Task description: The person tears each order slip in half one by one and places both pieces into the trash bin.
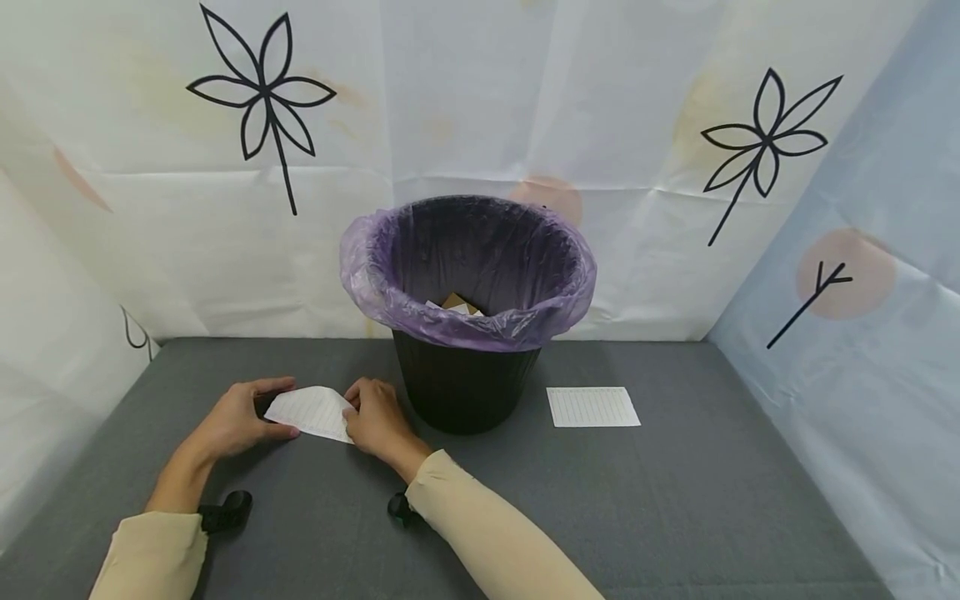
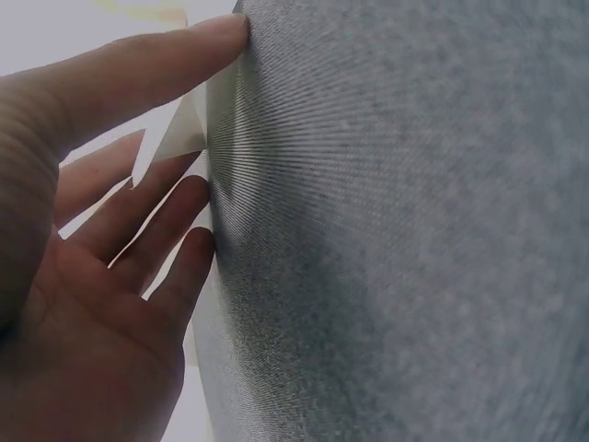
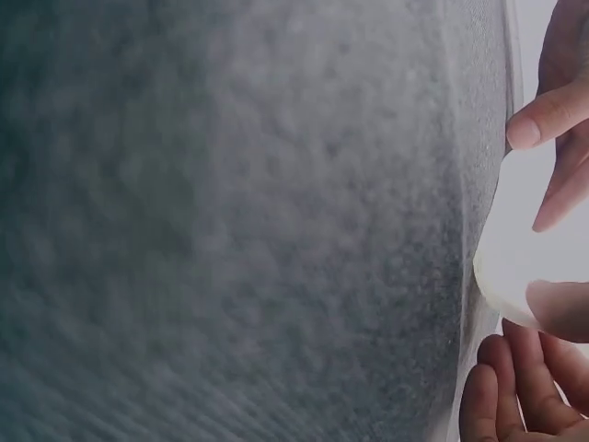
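A white lined sheet of paper (image 1: 311, 411) lies partly lifted between the two hands, on the left side of the grey table. My right hand (image 1: 377, 419) pinches its right end, thumb against curled fingers. My left hand (image 1: 234, 419) spreads around the left end, its thumb and fingers apart and fairly straight near the paper's edges. In the left wrist view a corner of the paper (image 2: 175, 138) shows between the left thumb and fingers. The right wrist view has the paper (image 3: 525, 244) bright and curved, with the right thumb (image 3: 561, 308) on it.
A black bin (image 1: 465, 387) with a purple liner (image 1: 360, 258) stands behind the hands; paper and brown scraps (image 1: 456, 303) lie inside. Right of it lies another lined sheet (image 1: 593, 407) on the table (image 1: 675, 500). Patterned white cloth (image 1: 465, 92) hangs behind.
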The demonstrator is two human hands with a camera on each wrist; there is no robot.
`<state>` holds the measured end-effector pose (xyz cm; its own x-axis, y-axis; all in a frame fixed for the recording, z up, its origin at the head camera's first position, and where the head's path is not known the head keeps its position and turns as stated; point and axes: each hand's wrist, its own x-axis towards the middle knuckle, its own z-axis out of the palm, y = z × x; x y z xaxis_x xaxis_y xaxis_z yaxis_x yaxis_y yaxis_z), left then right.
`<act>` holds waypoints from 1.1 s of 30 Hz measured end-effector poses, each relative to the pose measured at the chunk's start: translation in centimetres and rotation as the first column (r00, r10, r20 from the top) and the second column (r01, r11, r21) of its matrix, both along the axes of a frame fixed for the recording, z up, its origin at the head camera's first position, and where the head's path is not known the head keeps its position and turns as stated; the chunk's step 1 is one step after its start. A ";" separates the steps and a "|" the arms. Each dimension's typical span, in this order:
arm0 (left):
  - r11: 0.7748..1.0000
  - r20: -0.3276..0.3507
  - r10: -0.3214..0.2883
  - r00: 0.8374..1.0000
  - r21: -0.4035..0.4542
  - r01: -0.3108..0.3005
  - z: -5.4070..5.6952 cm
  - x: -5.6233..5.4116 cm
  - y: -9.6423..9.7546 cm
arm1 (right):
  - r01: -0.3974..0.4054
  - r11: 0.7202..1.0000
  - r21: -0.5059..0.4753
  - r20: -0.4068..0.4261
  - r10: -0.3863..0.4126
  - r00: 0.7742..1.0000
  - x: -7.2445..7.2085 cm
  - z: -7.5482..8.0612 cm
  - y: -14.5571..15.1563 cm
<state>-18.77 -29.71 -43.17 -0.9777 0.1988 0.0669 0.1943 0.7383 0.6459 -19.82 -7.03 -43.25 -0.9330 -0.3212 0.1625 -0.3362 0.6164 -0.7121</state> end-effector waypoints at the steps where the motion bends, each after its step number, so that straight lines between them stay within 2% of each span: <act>1: 1.000 -0.001 -0.002 1.000 0.002 0.002 0.0 0.0 0.0 | 0.005 1.000 -0.013 -0.010 -0.006 1.000 0.0 0.0 0.0; 7: 0.999 0.027 -0.024 0.999 0.030 0.024 0.1 0.2 -0.3 | 0.050 0.996 -0.067 -0.036 -0.053 0.998 0.6 0.5 -0.2; 11: 0.993 0.054 0.003 0.999 0.117 -0.009 0.1 0.4 -0.8 | 0.046 0.994 -0.100 -0.065 -0.052 0.997 1.2 1.2 -0.2; 14: 0.975 0.055 0.040 0.998 0.215 -0.051 -0.1 0.7 -1.1 | 0.021 0.992 -0.122 -0.089 -0.032 0.995 1.6 1.8 -0.1; 19: 0.940 0.016 0.070 0.997 0.335 -0.071 0.0 1.0 -0.9 | -0.035 0.986 -0.165 -0.123 0.015 0.992 2.3 2.4 0.4; 25: 0.936 -0.022 0.069 0.997 0.348 -0.057 1.1 1.3 0.0 | -0.042 0.968 -0.246 -0.103 0.017 0.995 3.3 3.2 1.6; 33: 0.922 -0.057 -0.007 0.998 0.387 0.029 3.2 2.3 1.9 | -0.035 0.940 -0.341 -0.066 0.013 0.998 4.8 4.3 4.2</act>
<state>-16.51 -27.78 -39.95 -0.9671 0.1642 0.1944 0.2475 0.4288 0.8688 -14.98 -2.82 -38.93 -0.9105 -0.2583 0.3230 -0.3976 0.3312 -0.8557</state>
